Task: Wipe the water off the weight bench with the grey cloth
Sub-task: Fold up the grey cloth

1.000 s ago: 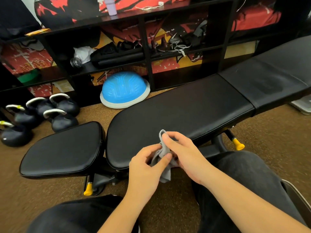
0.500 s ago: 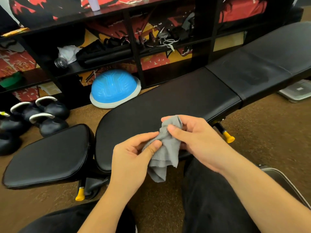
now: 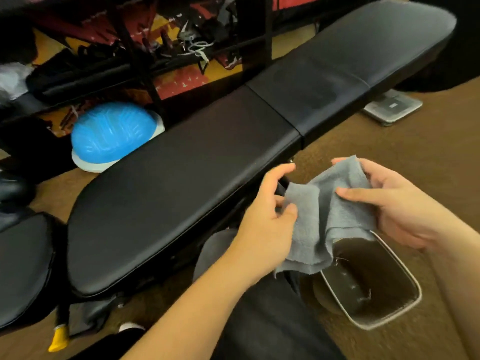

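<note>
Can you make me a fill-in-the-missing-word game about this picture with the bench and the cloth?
1. The left hand and right hand both hold a ____ cloth.
2. The round dome on the floor behind the bench is ____.
3. The bench is padded in ____.
4. The cap on the bench foot at bottom left is ____.
Missing words: grey, blue, black, yellow.

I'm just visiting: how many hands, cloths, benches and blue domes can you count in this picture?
hands: 2, left hand and right hand
grey cloth: 1
weight bench: 1
blue balance dome: 1
Total: 5
</note>
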A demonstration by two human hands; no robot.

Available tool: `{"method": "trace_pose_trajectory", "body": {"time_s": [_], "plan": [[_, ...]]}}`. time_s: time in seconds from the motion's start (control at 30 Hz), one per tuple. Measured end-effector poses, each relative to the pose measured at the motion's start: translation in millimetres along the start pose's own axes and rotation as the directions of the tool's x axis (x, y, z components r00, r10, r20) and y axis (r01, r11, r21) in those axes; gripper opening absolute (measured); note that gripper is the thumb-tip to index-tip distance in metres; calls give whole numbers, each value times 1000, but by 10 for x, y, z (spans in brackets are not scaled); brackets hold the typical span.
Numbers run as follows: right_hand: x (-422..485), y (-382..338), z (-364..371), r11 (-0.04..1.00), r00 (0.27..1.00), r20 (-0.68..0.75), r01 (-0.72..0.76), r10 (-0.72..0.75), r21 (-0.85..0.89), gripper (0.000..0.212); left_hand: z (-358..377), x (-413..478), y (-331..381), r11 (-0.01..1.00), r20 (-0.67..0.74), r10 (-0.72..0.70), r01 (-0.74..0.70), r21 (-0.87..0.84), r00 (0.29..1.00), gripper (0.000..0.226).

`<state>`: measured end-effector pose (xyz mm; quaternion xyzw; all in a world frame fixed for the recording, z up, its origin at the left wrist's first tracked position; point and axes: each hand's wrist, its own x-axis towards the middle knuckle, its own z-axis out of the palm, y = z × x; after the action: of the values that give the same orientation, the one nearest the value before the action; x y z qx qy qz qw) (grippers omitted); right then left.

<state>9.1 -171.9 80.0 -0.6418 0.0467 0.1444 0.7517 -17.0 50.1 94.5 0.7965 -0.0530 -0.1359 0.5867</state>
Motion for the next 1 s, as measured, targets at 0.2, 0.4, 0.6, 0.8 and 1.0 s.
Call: {"method": "trace_pose_trajectory", "body": {"time_s": [0.2,0.4,0.6,0.8,1.0], "plan": [[343,668,-867,965,967,-132,-235,219,-116,37,720,635,-273,925,131,-192,134,355,973,31],[682,1450,-1414,853,873,-385,-425,299,-303,14,1401,1195,-772,754,-67,-551,531,386,832,37],[805,1915,-1613,760,835,-490,-483,250,-435,19,1471,1193,-1377,662,-213,-731,750,7,648,36],[819,1990,-1583,615,832,-527,-511,176,-601,42,1455,1277,-1421,386,-115,-895,621,-682,430,43],[782,2025,-1475,317,818,-574,-557,45,-768,45,1478,1212,-1468,553,-141,-818,829,76,558,51]]}}
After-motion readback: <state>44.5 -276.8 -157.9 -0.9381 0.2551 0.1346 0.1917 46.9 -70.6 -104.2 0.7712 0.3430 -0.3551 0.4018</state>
